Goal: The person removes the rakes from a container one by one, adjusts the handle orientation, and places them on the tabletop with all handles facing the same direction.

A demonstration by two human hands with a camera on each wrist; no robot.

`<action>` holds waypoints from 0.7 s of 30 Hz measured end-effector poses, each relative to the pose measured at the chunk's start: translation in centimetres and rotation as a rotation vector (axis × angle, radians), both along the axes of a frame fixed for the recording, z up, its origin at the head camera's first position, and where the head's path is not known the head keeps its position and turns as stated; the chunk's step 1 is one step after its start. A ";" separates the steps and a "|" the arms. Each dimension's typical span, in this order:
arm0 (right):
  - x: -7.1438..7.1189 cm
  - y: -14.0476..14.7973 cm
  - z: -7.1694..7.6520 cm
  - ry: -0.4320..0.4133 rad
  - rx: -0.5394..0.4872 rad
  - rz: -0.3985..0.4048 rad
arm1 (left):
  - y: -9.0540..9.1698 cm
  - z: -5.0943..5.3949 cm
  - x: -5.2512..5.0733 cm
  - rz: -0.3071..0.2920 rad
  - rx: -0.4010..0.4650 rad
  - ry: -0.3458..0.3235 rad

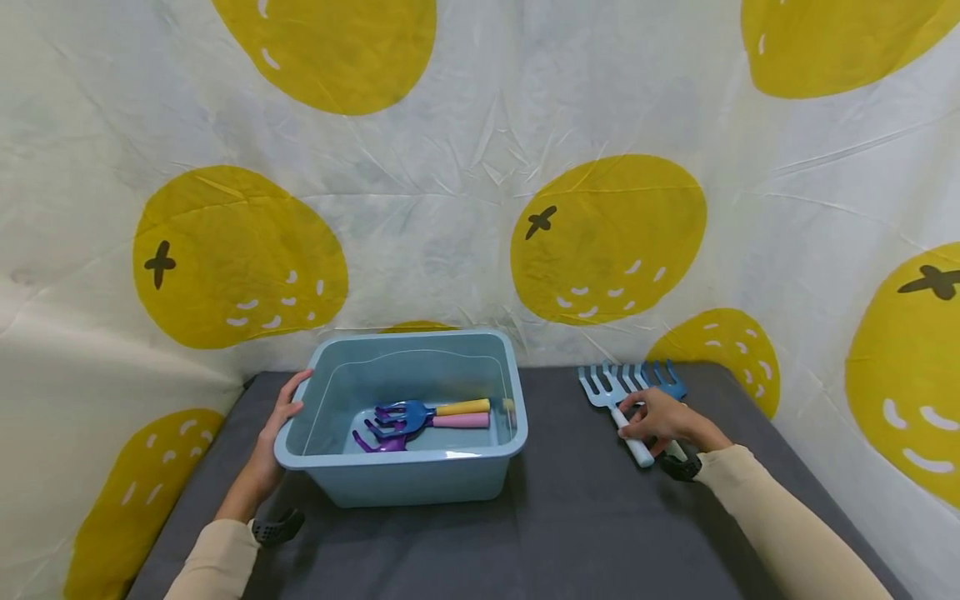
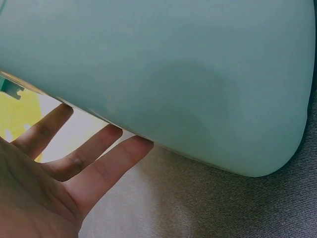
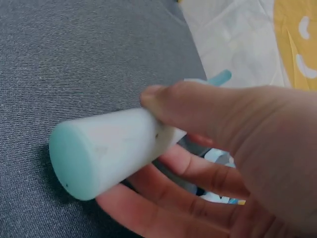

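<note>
My right hand [image 1: 656, 421] pinches the white handle [image 3: 114, 148] of a light blue toy hand rake [image 1: 602, 387] between thumb and fingers, at the table's right side. Partly hidden behind that hand lie another pale rake [image 1: 636, 377] and a darker blue rake [image 1: 670, 382]. My left hand [image 1: 273, 437] touches the left side of a light blue plastic tub [image 1: 420, 481], its fingers [image 2: 106, 171] extended against the outer wall. Inside the tub lie a blue fork with a yellow handle [image 1: 461, 407], a pink handle [image 1: 461, 422] and a purple tool [image 1: 381, 444], overlapping one another.
A dark grey cloth covers the table [image 1: 450, 550]. Behind and beside it hangs a white curtain [image 1: 465, 250] with large yellow fruit prints. The tub stands near the back edge, left of the rakes. A black band [image 1: 279, 527] circles each wrist.
</note>
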State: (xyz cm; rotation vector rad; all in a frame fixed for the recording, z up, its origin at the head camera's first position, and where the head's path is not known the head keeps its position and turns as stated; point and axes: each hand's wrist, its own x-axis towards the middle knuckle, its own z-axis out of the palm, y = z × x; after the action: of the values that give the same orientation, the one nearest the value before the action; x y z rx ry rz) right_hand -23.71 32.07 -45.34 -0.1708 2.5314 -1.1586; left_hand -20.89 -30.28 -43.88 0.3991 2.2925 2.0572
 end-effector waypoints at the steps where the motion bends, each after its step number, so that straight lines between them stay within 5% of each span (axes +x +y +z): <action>1: 0.1 -0.1 0.0 0.005 0.018 -0.002 | 0.0 0.0 0.0 0.000 0.000 -0.001; 11: -0.2 -1.6 -0.1 0.071 0.229 -0.022 | -0.1 0.0 0.0 0.001 -0.022 0.001; 21: -0.3 -2.1 0.3 0.030 0.278 -0.054 | -0.1 -0.1 0.0 0.007 -0.035 -0.010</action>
State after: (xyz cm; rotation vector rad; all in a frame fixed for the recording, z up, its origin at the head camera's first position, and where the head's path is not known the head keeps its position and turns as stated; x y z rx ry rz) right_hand -23.97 29.94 -45.01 -0.0501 2.7041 -0.8153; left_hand -20.90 -30.36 -44.01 0.3791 2.3240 2.0143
